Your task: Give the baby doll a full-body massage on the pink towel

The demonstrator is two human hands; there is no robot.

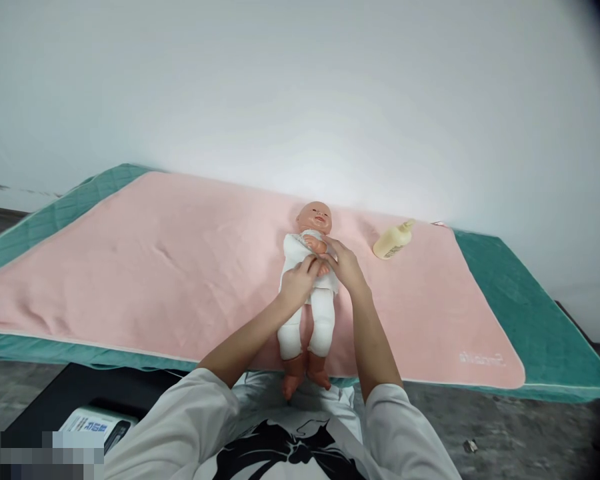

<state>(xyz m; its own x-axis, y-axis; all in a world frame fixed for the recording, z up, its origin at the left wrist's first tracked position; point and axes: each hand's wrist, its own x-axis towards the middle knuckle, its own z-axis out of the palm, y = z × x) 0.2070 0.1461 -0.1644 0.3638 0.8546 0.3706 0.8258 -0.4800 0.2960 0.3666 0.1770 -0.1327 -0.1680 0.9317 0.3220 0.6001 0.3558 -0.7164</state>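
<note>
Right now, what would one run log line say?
left hand: at front of doll | right hand: same | doll: face up, pink blanket | bottle: apart from hands

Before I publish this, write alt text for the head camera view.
A baby doll dressed in white lies face up on a pink blanket, a person's left hand and right hand at its chest. A pale yellow pump bottle is to the right in the picture; a teal quilted cover shows beneath the blanket.
</note>
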